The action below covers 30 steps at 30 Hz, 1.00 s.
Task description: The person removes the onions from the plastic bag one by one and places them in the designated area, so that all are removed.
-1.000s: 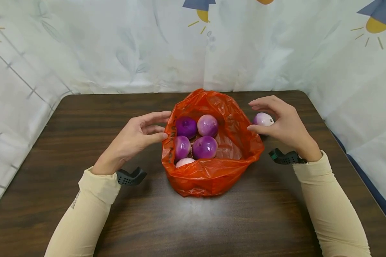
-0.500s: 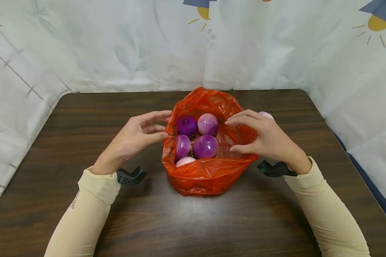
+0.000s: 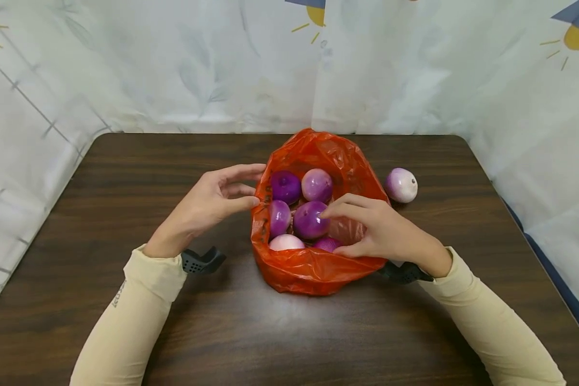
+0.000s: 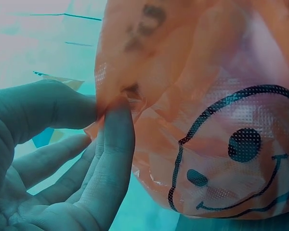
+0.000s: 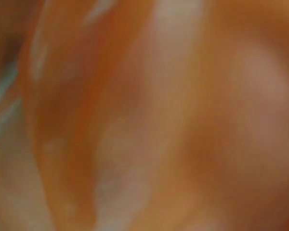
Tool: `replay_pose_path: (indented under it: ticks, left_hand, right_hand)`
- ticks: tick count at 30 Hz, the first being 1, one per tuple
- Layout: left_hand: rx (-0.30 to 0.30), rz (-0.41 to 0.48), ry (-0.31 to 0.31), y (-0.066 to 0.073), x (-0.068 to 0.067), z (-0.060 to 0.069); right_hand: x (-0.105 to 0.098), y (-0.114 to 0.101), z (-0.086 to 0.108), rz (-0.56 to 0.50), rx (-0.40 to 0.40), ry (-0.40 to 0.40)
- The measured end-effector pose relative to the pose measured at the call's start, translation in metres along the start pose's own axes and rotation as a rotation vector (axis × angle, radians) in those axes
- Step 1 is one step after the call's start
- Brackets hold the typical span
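Observation:
An orange-red plastic bag (image 3: 313,276) stands with its mouth wide, several red onions inside. My left hand (image 3: 205,201) pinches the bag's left rim between thumb and fingers; the left wrist view shows this grip beside a printed smiling face. My right hand (image 3: 383,230) reaches into the bag over its right rim. Its fingertips are at a purple onion (image 3: 310,221), and its thumb is close to another onion (image 3: 327,245) near the front wall. Whether they touch is unclear. The right wrist view holds only blurred orange plastic.
One more onion (image 3: 401,185), pale at its end, lies on the dark wooden table (image 3: 289,338) to the right of the bag. A white patterned curtain (image 3: 173,69) hangs behind the table and along its sides.
My right hand has moved left from beside the loose onion into the bag. That onion stays on the table and shows fully now. The left hand keeps its hold on the rim.

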<state>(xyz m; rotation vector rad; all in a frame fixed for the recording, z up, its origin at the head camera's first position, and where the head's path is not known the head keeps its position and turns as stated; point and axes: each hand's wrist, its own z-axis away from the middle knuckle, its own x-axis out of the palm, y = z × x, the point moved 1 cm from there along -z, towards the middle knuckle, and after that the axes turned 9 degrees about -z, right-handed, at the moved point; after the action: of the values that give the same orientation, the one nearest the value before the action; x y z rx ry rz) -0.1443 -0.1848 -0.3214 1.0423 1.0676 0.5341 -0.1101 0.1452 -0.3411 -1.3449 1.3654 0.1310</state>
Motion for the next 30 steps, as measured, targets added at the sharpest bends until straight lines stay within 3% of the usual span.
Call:
replay_pose_path:
  ticks: [11,17,26,30]
  left_hand:
    - [0.014,-0.041,-0.019,-0.002,0.003,0.002]
    - [0.015,-0.073,0.0,-0.003,0.004,0.007]
    - [0.049,-0.05,0.007,-0.004,0.007,0.01]
    - [0.036,-0.046,0.013,-0.004,0.008,0.01]
  right_hand:
    - [0.021,0.002,0.001,-0.055,0.054,-0.116]
    - [0.027,0.003,0.009,-0.061,0.078,-0.099]
    - [0.035,0.012,0.023,-0.075,0.076,-0.065]
    - [0.036,0.017,0.026,-0.095,0.073,-0.064]
